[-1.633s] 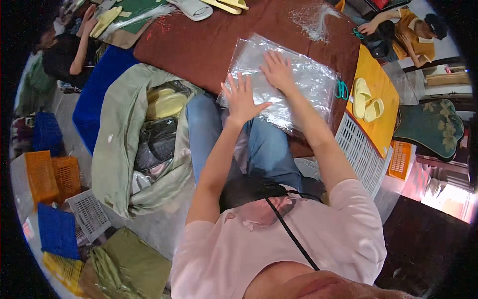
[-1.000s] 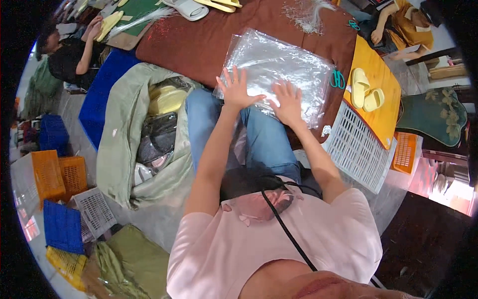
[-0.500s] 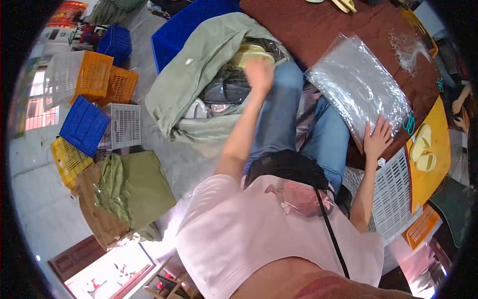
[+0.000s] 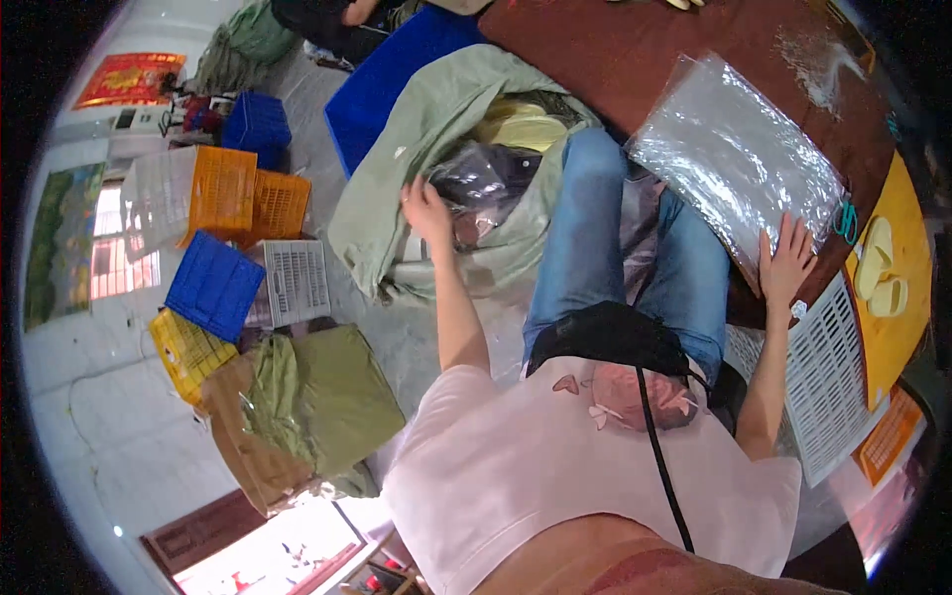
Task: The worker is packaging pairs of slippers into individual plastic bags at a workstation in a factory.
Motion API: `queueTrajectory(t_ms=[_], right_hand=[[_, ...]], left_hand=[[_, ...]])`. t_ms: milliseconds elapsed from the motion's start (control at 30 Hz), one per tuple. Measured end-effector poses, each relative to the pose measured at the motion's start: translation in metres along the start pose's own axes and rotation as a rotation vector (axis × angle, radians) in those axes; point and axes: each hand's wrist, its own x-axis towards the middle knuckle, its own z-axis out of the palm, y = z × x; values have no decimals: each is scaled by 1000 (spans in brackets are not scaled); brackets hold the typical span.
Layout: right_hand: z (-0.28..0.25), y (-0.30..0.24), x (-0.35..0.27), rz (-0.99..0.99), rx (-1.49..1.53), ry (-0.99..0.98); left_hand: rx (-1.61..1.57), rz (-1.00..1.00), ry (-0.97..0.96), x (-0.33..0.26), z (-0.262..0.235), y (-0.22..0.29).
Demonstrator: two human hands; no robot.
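Between a blue bin and my knee stands a large pale green sack (image 4: 367, 198), its mouth spread wide. Inside lie pale yellow slippers (image 4: 521, 129) and dark items in clear plastic wrap (image 4: 481, 178). My left hand (image 4: 428, 213) is at the sack's left inner edge, fingers stretched out, holding nothing I can see. My right hand (image 4: 788, 266) rests flat with fingers spread on the near corner of a stack of clear plastic bags (image 4: 734, 154). Just right of the bags lie teal-handled scissors (image 4: 845, 223).
A brown cloth-covered table (image 4: 585, 59) carries the bags. Yellow slippers (image 4: 878, 263) sit on a yellow board (image 4: 904, 327) at the right. Left are stacked crates in orange (image 4: 222, 188), blue (image 4: 213, 286) and white (image 4: 297, 282), plus a folded olive cloth (image 4: 347, 397). A blue bin (image 4: 382, 89) stands behind the sack.
My left hand has moved left and nearer, from the yellow slippers to the sack's left edge. My right hand stays on the bags. The whole view has shifted slightly.
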Motion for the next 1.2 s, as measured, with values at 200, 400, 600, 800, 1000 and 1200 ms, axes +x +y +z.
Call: queueTrajectory(t_ms=[200, 400, 600, 800, 1000, 1200], right_hand=[[-6, -3, -4, 40, -2, -2], [-9, -9, -6, 33, 87, 51], [-17, 0, -2, 32, 152, -31], [-47, -25, 4, -67, 655, 273], [-60, -87, 35, -69, 1062, 71], [3, -96, 88, 43, 921, 45]], left_hand=[[-701, -297, -77, 23, -39, 62], [-1350, -431, -178, 29, -24, 168], [-845, 149, -68, -26, 31, 288], [-458, 399, -269, -74, 82, 265], [-434, 325, -201, -66, 84, 255], [-427, -95, -405, -44, 123, 225]])
